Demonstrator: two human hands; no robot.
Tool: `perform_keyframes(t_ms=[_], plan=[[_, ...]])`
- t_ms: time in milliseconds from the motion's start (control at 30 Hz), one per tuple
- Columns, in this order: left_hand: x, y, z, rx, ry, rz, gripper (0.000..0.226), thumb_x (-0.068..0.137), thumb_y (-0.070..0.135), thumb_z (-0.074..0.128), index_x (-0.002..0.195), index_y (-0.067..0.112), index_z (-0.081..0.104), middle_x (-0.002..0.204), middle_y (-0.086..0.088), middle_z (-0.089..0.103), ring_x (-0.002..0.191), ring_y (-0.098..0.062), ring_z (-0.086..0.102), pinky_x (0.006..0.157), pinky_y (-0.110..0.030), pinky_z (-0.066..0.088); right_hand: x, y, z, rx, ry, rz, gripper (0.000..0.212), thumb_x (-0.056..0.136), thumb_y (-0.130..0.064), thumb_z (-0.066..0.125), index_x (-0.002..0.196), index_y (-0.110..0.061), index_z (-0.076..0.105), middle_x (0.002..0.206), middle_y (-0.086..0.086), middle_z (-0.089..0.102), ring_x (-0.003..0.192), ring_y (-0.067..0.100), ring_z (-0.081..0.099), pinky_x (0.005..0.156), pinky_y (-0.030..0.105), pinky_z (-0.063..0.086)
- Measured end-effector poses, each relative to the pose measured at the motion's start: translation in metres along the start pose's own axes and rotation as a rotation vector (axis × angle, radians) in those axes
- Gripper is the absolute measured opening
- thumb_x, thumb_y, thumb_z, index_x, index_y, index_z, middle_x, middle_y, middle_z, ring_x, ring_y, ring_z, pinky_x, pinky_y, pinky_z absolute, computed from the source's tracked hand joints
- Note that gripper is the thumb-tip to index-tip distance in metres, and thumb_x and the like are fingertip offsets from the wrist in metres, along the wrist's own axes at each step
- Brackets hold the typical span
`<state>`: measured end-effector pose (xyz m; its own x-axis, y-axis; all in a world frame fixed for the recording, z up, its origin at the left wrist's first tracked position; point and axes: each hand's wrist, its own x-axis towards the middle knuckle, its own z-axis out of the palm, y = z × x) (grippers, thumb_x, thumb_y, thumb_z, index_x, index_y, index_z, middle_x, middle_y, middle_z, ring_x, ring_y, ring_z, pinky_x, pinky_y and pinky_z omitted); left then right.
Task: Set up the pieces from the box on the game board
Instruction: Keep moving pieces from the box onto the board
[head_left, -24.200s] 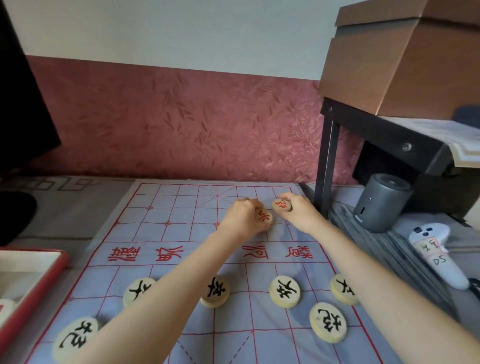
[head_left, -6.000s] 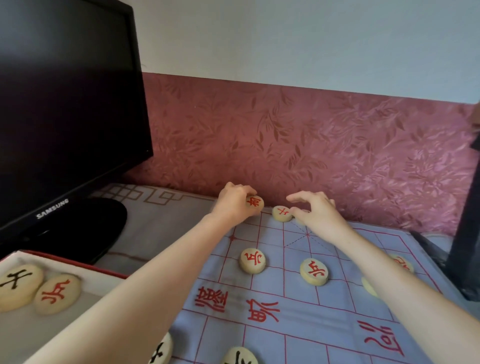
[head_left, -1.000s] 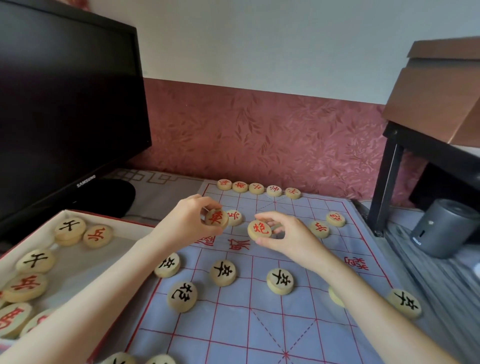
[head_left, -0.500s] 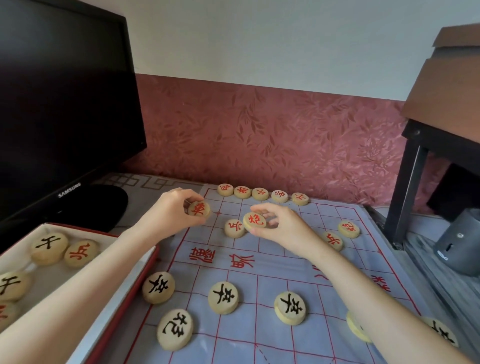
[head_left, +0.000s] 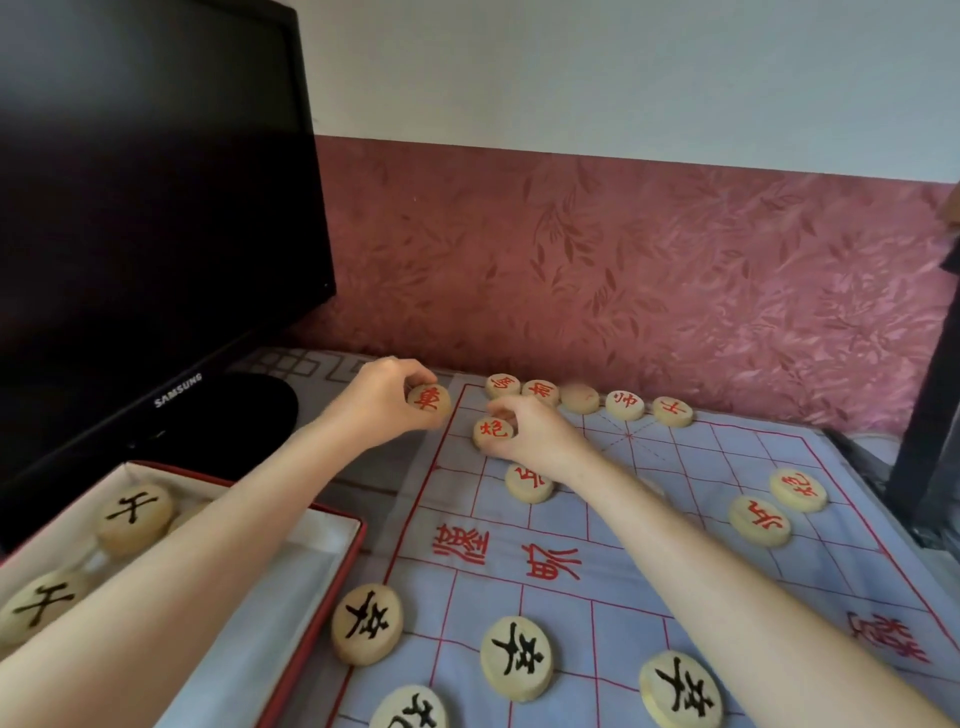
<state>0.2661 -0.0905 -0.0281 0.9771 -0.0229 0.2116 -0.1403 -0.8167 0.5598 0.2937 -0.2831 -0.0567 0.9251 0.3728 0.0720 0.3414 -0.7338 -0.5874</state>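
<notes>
The blue cloth game board (head_left: 675, 561) with red grid lines lies before me. My left hand (head_left: 376, 402) grips a round wooden piece with a red character (head_left: 428, 400) at the board's far left corner. My right hand (head_left: 530, 431) pinches another red-marked piece (head_left: 491, 431) low over the board, one row nearer. Several red pieces (head_left: 623, 405) line the far edge. Black-marked pieces (head_left: 517, 657) sit in the near rows. The open red-edged box (head_left: 317, 587) at my left holds more pieces (head_left: 132, 517).
A black Samsung monitor (head_left: 145, 208) with its stand rises at the left behind the box. A dark red patterned wall runs close behind the board. A black table leg (head_left: 924, 415) stands at the right edge.
Both hands have carried their red pieces farther away: the left one to the far left corner, the right one down close to the board just inside it. My view has swung left.
</notes>
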Motion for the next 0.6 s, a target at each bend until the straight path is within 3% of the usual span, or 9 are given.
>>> perform_keyframes(t_ms=[167, 300, 433, 600], plan=[[0.024, -0.002, 0.009, -0.054, 0.001, -0.018, 0.050, 0.070, 0.022, 0.078, 0.116, 0.015, 0.061, 0.113, -0.002, 0.062, 0.095, -0.009, 0.052, 0.081, -0.020, 0.038, 0.003, 0.004, 0.004, -0.078, 0.027, -0.037, 0.052, 0.081, -0.027, 0.067, 0.130, -0.017, 0.052, 0.129, 0.001, 0.056, 0.118, 0.018, 0.053, 0.094, 0.033, 0.045], [0.049, -0.006, 0.023, -0.074, 0.001, -0.059, 0.053, 0.070, 0.022, 0.078, 0.119, 0.013, 0.059, 0.118, -0.004, 0.062, 0.105, -0.015, 0.056, 0.085, -0.021, 0.040, -0.001, 0.002, -0.007, -0.001, 0.052, -0.049, 0.053, 0.085, -0.029, 0.064, 0.134, -0.019, 0.048, 0.131, -0.003, 0.051, 0.122, 0.013, 0.047, 0.100, 0.030, 0.040], [0.074, -0.008, 0.037, -0.061, -0.012, -0.092, 0.059, 0.070, 0.021, 0.078, 0.123, 0.012, 0.054, 0.118, -0.008, 0.060, 0.105, -0.021, 0.056, 0.085, -0.025, 0.043, -0.006, 0.002, -0.021, 0.073, 0.090, -0.046, 0.047, 0.085, -0.032, 0.064, 0.130, -0.024, 0.052, 0.128, -0.008, 0.053, 0.111, 0.006, 0.050, 0.089, 0.020, 0.036], [0.094, -0.014, 0.048, -0.068, -0.001, -0.121, 0.060, 0.071, 0.020, 0.077, 0.124, 0.010, 0.052, 0.116, -0.008, 0.061, 0.103, -0.022, 0.057, 0.090, -0.031, 0.047, -0.014, 0.002, -0.030, 0.109, 0.122, -0.091, 0.036, 0.087, -0.029, 0.062, 0.123, -0.028, 0.056, 0.118, -0.013, 0.058, 0.108, 0.003, 0.051, 0.090, 0.018, 0.038]])
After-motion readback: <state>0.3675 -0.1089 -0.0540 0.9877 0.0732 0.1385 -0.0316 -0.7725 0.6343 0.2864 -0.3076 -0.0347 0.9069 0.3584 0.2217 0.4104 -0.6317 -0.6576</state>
